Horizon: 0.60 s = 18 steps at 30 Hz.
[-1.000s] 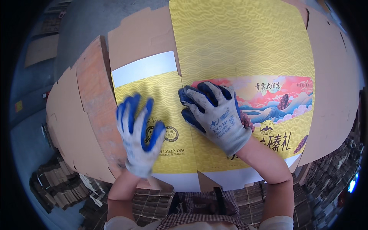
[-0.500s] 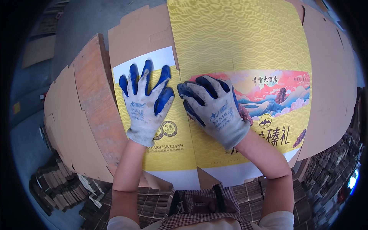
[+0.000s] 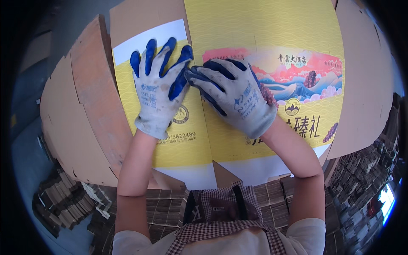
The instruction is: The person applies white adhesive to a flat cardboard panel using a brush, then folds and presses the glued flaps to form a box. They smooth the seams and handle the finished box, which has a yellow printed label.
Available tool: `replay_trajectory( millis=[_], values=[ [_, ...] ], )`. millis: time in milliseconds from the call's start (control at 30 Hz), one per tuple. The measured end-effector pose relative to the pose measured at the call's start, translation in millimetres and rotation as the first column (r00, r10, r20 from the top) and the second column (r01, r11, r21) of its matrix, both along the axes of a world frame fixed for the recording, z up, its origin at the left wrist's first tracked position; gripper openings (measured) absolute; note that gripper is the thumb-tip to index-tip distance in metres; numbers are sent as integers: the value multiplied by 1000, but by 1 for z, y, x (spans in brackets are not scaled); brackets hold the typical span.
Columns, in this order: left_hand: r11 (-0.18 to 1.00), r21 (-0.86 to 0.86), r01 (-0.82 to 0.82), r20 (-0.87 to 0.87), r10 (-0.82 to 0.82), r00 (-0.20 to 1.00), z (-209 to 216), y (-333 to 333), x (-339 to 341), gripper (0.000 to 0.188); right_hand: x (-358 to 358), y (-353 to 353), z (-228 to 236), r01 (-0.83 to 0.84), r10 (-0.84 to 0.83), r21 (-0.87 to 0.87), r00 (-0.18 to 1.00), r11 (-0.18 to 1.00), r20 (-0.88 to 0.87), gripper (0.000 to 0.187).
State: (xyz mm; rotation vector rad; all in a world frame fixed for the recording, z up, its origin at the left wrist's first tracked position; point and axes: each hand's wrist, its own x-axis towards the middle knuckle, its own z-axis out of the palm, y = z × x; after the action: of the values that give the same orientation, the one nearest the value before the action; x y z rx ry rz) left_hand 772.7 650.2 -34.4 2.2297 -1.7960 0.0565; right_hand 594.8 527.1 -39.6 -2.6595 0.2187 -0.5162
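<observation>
A large flat cardboard box blank point(image 3: 263, 25) lies before me, its printed face yellow with a wavy pattern and a pink-and-blue mountain picture. My left hand point(image 3: 159, 85), in a white glove with blue-coated fingers, rests with fingers spread on the narrower left panel. On the wide panel, right beside the crease, is my right hand point(image 3: 238, 93) in a matching glove. Its fingers are stretched toward the left and lie over the crease, up against the left thumb. Neither hand holds anything that shows. Part of the print is hidden under both gloves.
Brown cardboard point(image 3: 361, 85) extends beneath and to both sides of the blank. A reddish-brown board point(image 3: 95, 85) lies at the left. Stacked flattened cardboard stands at lower left point(image 3: 63, 197) and lower right point(image 3: 361, 182), with more bundles point(image 3: 165, 208) close to my body.
The whole scene sits higher in the picture, blank and hands together. My right fingertips have shifted left over the crease to meet the left thumb. The left hand stays on its panel.
</observation>
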Motion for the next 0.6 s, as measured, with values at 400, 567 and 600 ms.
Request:
replay_trajectory(
  millis=[400, 567, 600],
  values=[
    [1000, 6, 0, 62, -1, 998, -29, 5, 7, 41, -2, 32, -13, -88, 65, -201, 991, 976, -114, 33],
    [1000, 16, -13, 81, 12, 997, -34, 6, 4, 39, -14, 48, -10, -20, 0, -121, 987, 992, -160, 39],
    [1000, 17, -13, 82, 11, 997, -33, 6, 4, 39, -18, 53, -12, -22, 4, -116, 988, 993, -153, 40]
  ],
)
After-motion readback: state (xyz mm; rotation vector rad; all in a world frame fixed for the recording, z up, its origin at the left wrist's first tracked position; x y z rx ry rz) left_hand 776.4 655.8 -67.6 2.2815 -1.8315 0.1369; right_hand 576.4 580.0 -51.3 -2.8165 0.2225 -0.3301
